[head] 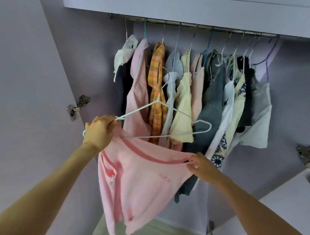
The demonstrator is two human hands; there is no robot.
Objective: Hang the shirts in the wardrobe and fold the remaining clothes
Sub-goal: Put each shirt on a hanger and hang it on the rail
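A pink shirt with a darker pink neckband hangs between my hands in front of the open wardrobe. My left hand grips one end of a pale mint wire hanger together with the shirt's left shoulder. The hanger tilts up to the right, its hook pointing at the hung clothes. My right hand pinches the neckband at the shirt's right side. Above, a metal rail carries several hung garments.
Hung clothes fill the rail: a pink striped shirt, an orange plaid shirt, a pale yellow top, a grey dress. An empty purple hanger hangs far right. Open doors with hinges flank both sides.
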